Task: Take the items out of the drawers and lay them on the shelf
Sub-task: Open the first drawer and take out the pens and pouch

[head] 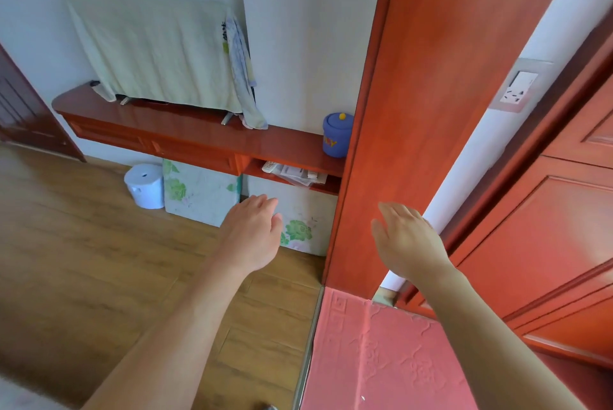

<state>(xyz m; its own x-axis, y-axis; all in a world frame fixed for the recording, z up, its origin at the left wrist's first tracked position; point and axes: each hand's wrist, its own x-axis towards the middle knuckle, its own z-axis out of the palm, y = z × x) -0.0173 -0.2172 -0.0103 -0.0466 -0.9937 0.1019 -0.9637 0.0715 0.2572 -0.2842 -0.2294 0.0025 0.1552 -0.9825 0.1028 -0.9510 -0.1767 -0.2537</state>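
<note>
Hovering ahead of the body, the left hand point(253, 230) and the right hand point(408, 240) have their fingers point(262, 202) straight and released; neither grasps anything. The drawers point(195, 152) under the red shelf point(199, 131) appear fully closed and well apart from both hands; their contents are hidden. On the shelf stand a cloth-covered television point(156, 48) and a blue jar point(337, 134); papers point(295, 174) lie in the open compartment beside the drawers. Judged status: task at its start. Remaining: open each drawer, remove the items, lay them on the shelf.
</note>
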